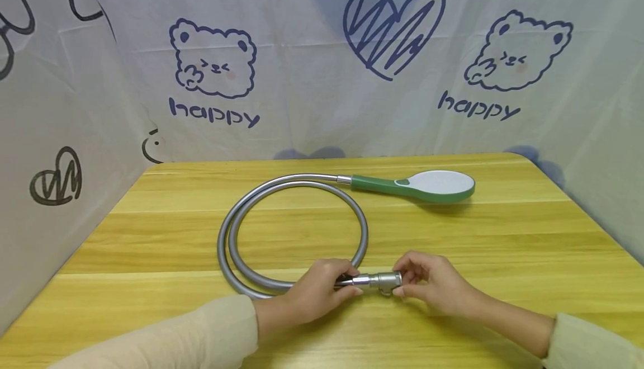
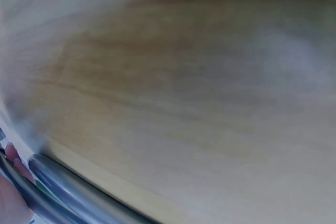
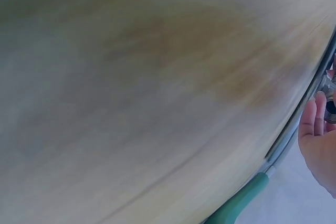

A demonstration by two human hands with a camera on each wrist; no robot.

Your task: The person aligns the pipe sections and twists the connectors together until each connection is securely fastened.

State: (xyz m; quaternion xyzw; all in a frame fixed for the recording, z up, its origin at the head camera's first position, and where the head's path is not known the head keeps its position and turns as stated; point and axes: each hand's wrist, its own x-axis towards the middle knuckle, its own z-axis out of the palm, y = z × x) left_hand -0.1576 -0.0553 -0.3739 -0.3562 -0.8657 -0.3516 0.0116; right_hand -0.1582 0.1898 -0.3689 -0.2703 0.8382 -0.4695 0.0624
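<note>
My left hand grips the chrome end of a grey shower hose, just behind its fitting. At that end sits a silver metal connector, in line with the hose. My right hand pinches the connector's far end between thumb and fingers. The hose loops round on the table and runs up to a green shower head with a white face, which lies behind the hands. In the right wrist view the fingers show at the connector; the left wrist view catches only part of the hose.
A wooden table carries everything. A white cloth with drawn bears, hearts and the word "happy" hangs behind it, and more printed cloth stands along the left side.
</note>
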